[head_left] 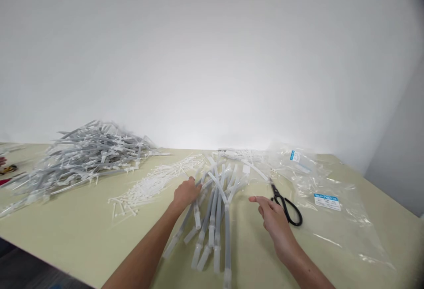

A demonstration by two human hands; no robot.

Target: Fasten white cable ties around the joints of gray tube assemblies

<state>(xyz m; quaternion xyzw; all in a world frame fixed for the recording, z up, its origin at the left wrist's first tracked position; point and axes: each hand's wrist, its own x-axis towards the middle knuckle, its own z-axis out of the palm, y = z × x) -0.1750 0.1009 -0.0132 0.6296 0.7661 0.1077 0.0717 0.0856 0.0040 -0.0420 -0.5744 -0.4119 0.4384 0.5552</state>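
The left hand (pixel 187 192) is half curled at the plastic tubes (pixel 217 218); I can't tell if it grips one. The right hand (pixel 273 220) is partly open, holding nothing, near the black scissors (pixel 277 193). The tubes point to the table's (pixel 82 227) near edge.

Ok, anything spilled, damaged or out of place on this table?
Nothing plainly damaged. The thin white ties lie in a loose, spread-out heap left of the nearer tubes; untidy, though perhaps deliberate.
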